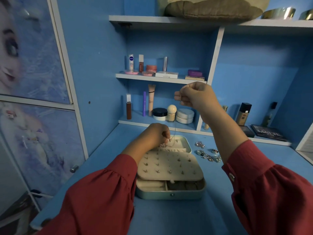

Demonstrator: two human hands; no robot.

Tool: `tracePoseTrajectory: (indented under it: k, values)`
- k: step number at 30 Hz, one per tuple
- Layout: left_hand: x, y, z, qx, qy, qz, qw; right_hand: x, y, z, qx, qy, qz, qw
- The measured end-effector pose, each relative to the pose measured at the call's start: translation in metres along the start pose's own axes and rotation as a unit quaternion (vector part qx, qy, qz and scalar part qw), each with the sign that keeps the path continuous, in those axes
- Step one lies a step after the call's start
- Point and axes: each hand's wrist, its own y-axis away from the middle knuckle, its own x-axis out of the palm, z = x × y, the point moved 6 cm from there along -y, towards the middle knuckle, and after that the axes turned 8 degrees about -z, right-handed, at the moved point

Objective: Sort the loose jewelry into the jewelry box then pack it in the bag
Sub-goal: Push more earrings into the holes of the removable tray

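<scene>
While R hand (196,97) lifts chain (176,126), L hand (156,134) pinches pendant, over jewelry box (171,194)

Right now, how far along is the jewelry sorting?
Early to midway. Done: the jewelry box lies open on the desk, studs showing on its earring panel. In hand: the right hand holds a thin necklace chain up while the left hand guides its lower end into the box's far tray. Left: the loose rings and pieces right of the box, then closing and bagging; no bag is visible.
</scene>
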Motion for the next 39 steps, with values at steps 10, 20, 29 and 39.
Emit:
tracePoseTrajectory:
  k: [10, 20, 29, 39]
  values:
    - [0.008, 0.004, 0.003, 0.026, -0.048, 0.039, 0.998, 0.008, 0.015, -0.026, -0.007, 0.042, 0.038, 0.998]
    - [0.006, 0.005, 0.013, 0.010, 0.034, 0.029, 0.999, 0.011, 0.025, -0.047, 0.016, 0.028, 0.061, 0.998]
    - [0.009, 0.010, 0.001, 0.070, 0.050, 0.058, 0.995, 0.009, 0.024, -0.043, 0.011, 0.005, 0.048, 0.999]
    - [-0.002, 0.010, 0.007, 0.010, 0.137, 0.034, 0.990, 0.010, 0.024, -0.052, 0.023, 0.056, 0.078, 0.995]
